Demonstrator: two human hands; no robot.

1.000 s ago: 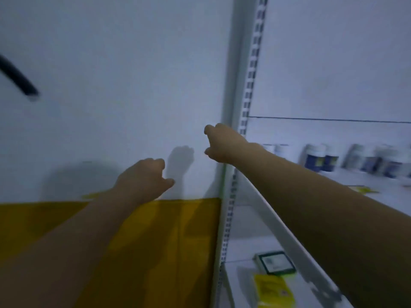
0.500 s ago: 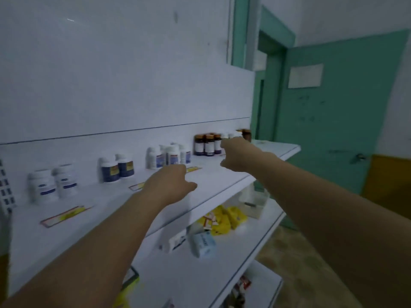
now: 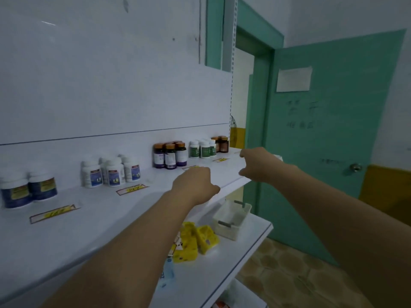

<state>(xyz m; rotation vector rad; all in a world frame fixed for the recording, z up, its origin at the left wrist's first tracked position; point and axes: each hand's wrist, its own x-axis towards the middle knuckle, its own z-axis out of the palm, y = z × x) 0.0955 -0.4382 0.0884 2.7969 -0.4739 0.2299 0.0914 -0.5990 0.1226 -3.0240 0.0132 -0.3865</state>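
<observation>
Both my bare arms reach forward over a white upper shelf [image 3: 93, 218]. My left hand [image 3: 195, 185] hovers above the shelf's front edge, back up, fingers curled under, holding nothing. My right hand [image 3: 259, 165] is past the shelf's right end, with thumb and fingers spread apart in a curve and nothing between them. Along the shelf's back stand dark-blue-labelled bottles [image 3: 26, 190], white bottles [image 3: 111, 172], brown bottles with orange caps [image 3: 170, 155], green-labelled white bottles [image 3: 202, 148] and small brown bottles [image 3: 222, 143].
Price tags [image 3: 53, 212] lie flat on the upper shelf. The lower shelf [image 3: 222, 263] holds yellow packets [image 3: 193, 241] and a white basket [image 3: 232, 217]. A teal door [image 3: 333, 141] stands open at the right, over a tiled floor [image 3: 289, 274].
The view swung right from a bare wall and shelf post to the stocked shelf and door. My right hand has opened from a fist; the brown and green bottles are now nearer.
</observation>
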